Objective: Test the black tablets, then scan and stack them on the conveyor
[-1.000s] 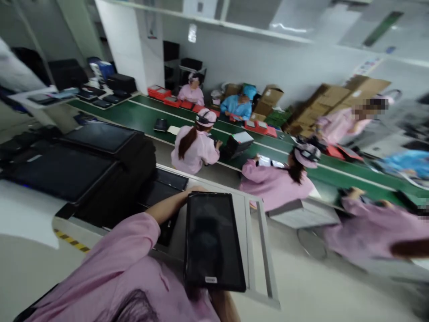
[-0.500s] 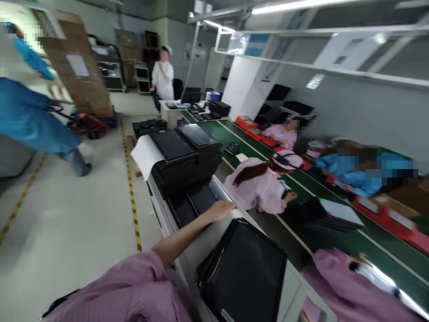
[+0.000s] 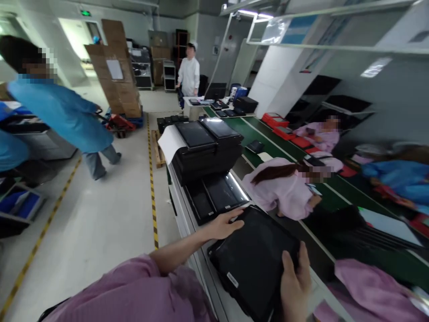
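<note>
In front of me, a stack of black tablet-like devices, one small white label showing on the top one, lies slightly fanned on a pale bench. My left hand holds its far left corner, thumb on the top face and fingers along the far edge. At the right edge my right hand grips the same stack, thumb on top; its other fingers are partly hidden. Beyond my left hand lie more black devices, with a taller stack behind them. White sheet material hangs at that stack's left side.
A green conveyor line runs along the right, where co-workers in pink and blue sit. On the left, a person in blue walks near a pallet jack and tall cartons. Yellow-black tape marks the floor.
My left hand has moved from the bench beside the stack onto its far corner. My right hand has come into view at its right edge. The camera view has turned left.
</note>
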The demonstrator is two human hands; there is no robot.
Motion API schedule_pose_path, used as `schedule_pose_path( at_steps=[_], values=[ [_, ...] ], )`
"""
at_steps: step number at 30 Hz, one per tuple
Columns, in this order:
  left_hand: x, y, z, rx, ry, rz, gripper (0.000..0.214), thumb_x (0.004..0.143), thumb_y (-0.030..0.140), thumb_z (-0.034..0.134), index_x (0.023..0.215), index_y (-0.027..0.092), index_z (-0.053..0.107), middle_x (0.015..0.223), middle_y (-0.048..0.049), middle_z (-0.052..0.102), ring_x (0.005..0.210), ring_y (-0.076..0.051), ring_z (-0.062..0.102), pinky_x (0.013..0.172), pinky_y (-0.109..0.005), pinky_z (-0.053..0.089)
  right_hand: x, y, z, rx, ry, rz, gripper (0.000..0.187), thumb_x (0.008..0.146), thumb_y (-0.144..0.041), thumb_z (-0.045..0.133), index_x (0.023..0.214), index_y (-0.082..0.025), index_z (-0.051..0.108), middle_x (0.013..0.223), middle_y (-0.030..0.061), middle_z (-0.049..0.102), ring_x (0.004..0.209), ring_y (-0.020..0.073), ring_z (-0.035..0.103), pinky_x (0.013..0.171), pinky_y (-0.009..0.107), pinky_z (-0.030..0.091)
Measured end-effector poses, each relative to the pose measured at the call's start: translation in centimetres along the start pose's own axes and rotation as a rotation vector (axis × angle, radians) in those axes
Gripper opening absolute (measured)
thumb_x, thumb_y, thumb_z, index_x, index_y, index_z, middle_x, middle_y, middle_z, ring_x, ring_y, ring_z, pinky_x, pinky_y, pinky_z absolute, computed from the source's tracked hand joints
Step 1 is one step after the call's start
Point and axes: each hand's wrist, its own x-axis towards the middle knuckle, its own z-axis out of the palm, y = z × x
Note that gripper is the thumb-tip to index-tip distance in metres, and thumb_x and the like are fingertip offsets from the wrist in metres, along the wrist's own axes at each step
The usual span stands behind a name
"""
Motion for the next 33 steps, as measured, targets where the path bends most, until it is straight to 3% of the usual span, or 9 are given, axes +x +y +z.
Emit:
schedule_pose_path(
  at_steps=[4, 9, 15, 24, 29, 33],
  values=[
    [1.8, -0.1, 0.9, -0.021, 0.031, -0.014, 0.077, 0.092, 0.068, 0.079, 0.151, 0.019, 0.076, 0.166, -0.0146, 0.064, 0.159, -0.038, 0.056, 0.139, -0.054, 0.034, -2.4, -0.1, -0.3, 0.061, 0.001, -0.014, 0.093, 0.093, -0.073, 0.063, 0.171, -0.024, 0.051, 0.177, 0.0084, 0.051, 0.167, 0.0335, 0.044, 0.141, 0.051, 0.033],
    [3.3, -0.2, 1.1, -0.110, 0.028, -0.049, 0.062, 0.092, 0.061, 0.077, 0.143, 0.024, 0.081, 0.160, -0.0077, 0.071, 0.157, -0.037, 0.058, 0.138, -0.055, 0.035, -4.1, -1.3, 0.3, 0.225, 0.084, -0.002, 0.076, 0.097, -0.060, 0.068, 0.162, -0.022, 0.063, 0.172, 0.0098, 0.057, 0.165, 0.0305, 0.048, 0.141, 0.052, 0.032],
    [3.5, -0.3, 0.7, -0.122, 0.002, -0.039, 0.061, 0.095, 0.058, 0.075, 0.145, 0.023, 0.079, 0.165, -0.0069, 0.066, 0.163, -0.033, 0.051, 0.140, -0.047, 0.034, -4.6, -1.8, 1.0, 0.429, 0.104, 0.024, 0.065, 0.096, -0.051, 0.075, 0.156, -0.027, 0.069, 0.172, 0.0057, 0.057, 0.166, 0.0284, 0.047, 0.142, 0.054, 0.027],
    [3.5, -0.6, 0.6, -0.109, -0.006, -0.001, 0.059, 0.105, 0.058, 0.061, 0.149, 0.022, 0.075, 0.164, -0.0069, 0.067, 0.161, -0.030, 0.053, 0.138, -0.045, 0.037, -5.1, -2.6, 1.3, 0.580, 0.081, 0.075, 0.070, 0.097, -0.051, 0.072, 0.163, -0.029, 0.061, 0.177, 0.0020, 0.051, 0.166, 0.0277, 0.046, 0.141, 0.050, 0.032],
    [4.7, -0.6, 0.5, 0.041, 0.036, 0.117, 0.048, 0.103, 0.056, 0.066, 0.132, 0.022, 0.082, 0.157, -0.0086, 0.073, 0.156, -0.028, 0.057, 0.139, -0.042, 0.034, -5.3, -3.2, 1.4, 0.517, 0.071, 0.033, 0.075, 0.101, -0.052, 0.070, 0.170, -0.031, 0.052, 0.181, 0.0000, 0.045, 0.171, 0.0255, 0.037, 0.143, 0.048, 0.026],
    [5.9, -1.2, 0.3, 0.094, 0.064, 0.192, 0.044, 0.102, 0.056, 0.070, 0.124, 0.021, 0.084, 0.150, -0.0122, 0.075, 0.149, -0.028, 0.064, 0.136, -0.045, 0.038, -5.0, -2.7, 1.9, 0.566, 0.059, 0.008, 0.078, 0.103, -0.054, 0.068, 0.174, -0.034, 0.043, 0.182, 0.0000, 0.043, 0.170, 0.0260, 0.040, 0.142, 0.051, 0.032]
  ],
)
